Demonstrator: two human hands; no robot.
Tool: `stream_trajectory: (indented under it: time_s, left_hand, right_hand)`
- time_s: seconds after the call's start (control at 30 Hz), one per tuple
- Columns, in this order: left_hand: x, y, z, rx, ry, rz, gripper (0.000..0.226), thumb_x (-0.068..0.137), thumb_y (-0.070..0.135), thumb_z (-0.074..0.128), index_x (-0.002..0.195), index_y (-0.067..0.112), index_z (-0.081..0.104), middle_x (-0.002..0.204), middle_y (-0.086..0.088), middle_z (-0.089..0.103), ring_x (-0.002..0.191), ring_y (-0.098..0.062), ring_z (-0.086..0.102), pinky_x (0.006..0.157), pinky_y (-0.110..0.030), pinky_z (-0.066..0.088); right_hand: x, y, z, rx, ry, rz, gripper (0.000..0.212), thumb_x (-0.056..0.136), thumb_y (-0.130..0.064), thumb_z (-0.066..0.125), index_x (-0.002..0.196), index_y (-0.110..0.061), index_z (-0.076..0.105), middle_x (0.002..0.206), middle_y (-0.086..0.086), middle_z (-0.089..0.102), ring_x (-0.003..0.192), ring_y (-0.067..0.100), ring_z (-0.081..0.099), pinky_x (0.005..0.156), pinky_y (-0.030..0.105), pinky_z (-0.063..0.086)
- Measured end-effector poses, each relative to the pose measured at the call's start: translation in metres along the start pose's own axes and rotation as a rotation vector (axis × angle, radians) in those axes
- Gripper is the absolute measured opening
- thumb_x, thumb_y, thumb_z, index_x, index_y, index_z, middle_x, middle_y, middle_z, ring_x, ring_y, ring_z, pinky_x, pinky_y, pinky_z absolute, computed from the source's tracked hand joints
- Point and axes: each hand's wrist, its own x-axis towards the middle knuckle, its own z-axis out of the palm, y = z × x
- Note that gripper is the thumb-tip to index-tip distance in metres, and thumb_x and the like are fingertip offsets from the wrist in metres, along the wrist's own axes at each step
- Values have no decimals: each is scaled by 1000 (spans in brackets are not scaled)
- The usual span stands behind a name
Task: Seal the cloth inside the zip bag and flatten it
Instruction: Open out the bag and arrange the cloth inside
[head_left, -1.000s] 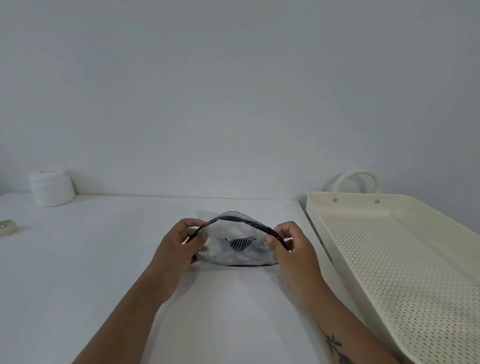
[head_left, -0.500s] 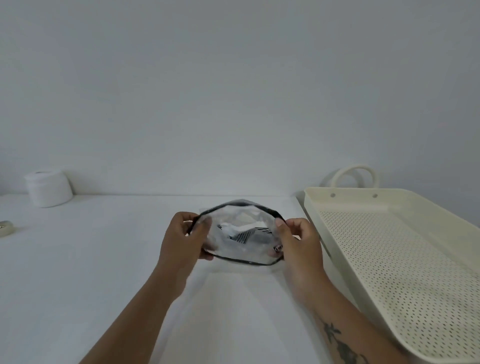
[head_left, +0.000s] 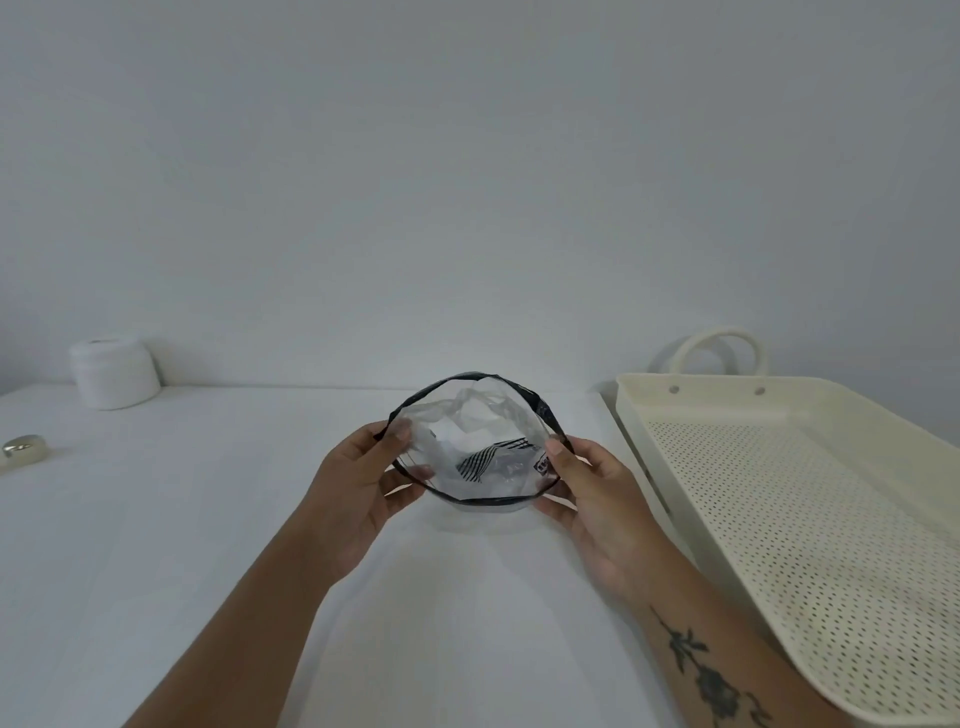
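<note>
A clear zip bag with a black zip rim is held a little above the white table, its mouth spread into a wide oval that faces me. Inside lies a pale cloth with a black striped print. My left hand pinches the rim's left end and my right hand pinches its right end. The zip strip is parted along its whole length.
A cream perforated tray with a loop handle stands at the right, close to my right forearm. A white jar sits at the back left near the wall, and a small tape roll lies at the left edge.
Both hands lifted the bag off the table and tilted it toward me. The mouth went from a narrow arch to a wide oval.
</note>
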Motion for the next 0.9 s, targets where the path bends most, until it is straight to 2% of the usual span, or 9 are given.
stream_trajectory:
  time_s: [0.17,0.33,0.4,0.43,0.5,0.6,0.7,0.8,0.9]
  left_hand:
    - [2,-3,0,252,222,93,15,90,26,66,95,12,65,83,-3,66,65,-12,65,60,-26,53]
    - [4,-10,9,460,522,269,5,90,23,61,85,21,62,87,1,63,44,-7,58,44,-14,49]
    - [2,-12,12,527,617,311,10,90,25,59,80,29,58,85,3,63,55,-17,65,46,-19,48]
    - [1,-13,13,579,650,336,13,90,25,58,79,31,55,85,4,63,65,-24,67,52,-27,51]
    - [1,-13,13,658,648,386,13,91,25,57,80,32,54,89,1,62,75,-29,66,64,-37,55]
    - [-2,-9,17,678,508,406,6,90,31,57,85,33,58,94,2,62,73,-22,67,54,-19,47]
    - [-4,-4,18,717,487,396,8,88,40,58,84,34,61,92,9,63,76,-18,67,59,-25,42]
    - [-5,-5,18,804,496,435,6,89,28,60,83,29,60,87,4,63,76,-16,66,60,-26,43]
    - [-6,-7,19,926,500,523,17,86,8,60,82,23,60,86,5,57,76,1,57,59,-8,41]
  right_hand:
    - [2,1,-1,-102,173,-122,10,85,-17,71,91,-20,63,76,6,62,59,11,66,59,29,57]
    - [0,2,-2,-457,332,-329,31,83,1,54,76,-29,53,69,6,53,57,19,55,47,36,54]
    - [-1,5,2,-661,363,-441,29,82,0,53,78,-27,48,64,0,55,56,21,50,46,41,46]
    - [-1,6,3,-745,374,-484,28,83,-1,54,79,-27,46,65,-3,55,56,19,48,45,36,41]
    - [-1,6,5,-818,375,-543,25,84,-3,54,81,-27,46,69,-3,55,58,16,47,47,29,33]
    - [0,4,2,-804,343,-561,21,88,-9,54,85,-29,49,73,-4,58,60,14,49,50,27,33]
    - [1,3,-2,-782,377,-551,17,90,-12,53,87,-29,54,79,-2,62,64,16,52,51,28,35]
    - [1,3,-4,-793,412,-535,20,86,-8,53,87,-28,54,80,0,62,63,18,52,51,29,36]
    - [1,3,-6,-825,441,-506,19,83,-9,56,83,-27,50,74,-1,60,61,18,52,49,30,36]
